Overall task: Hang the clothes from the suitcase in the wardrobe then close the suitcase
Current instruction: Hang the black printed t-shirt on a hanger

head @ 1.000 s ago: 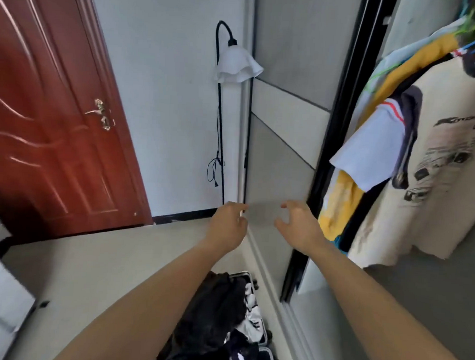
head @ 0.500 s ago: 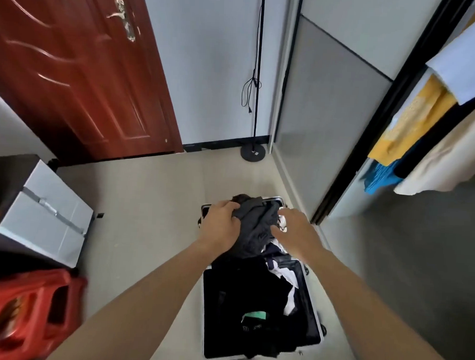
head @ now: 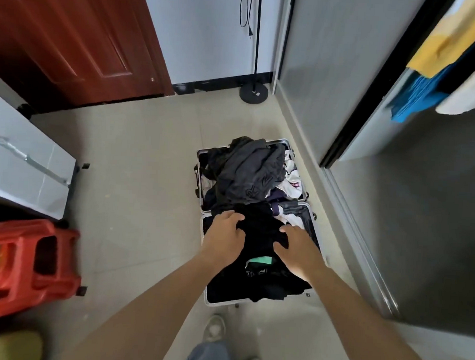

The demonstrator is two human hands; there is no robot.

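floor [head: 138, 175] left of suitcase [head: 225, 303]: bare | right: wardrobe track [head: 358, 239] close | far: lamp base [head: 253, 92]

My only camera rides on my head, wide-angle, tipped steeply down at the open suitcase [head: 220, 304] on the floor [head: 139, 153], close below.
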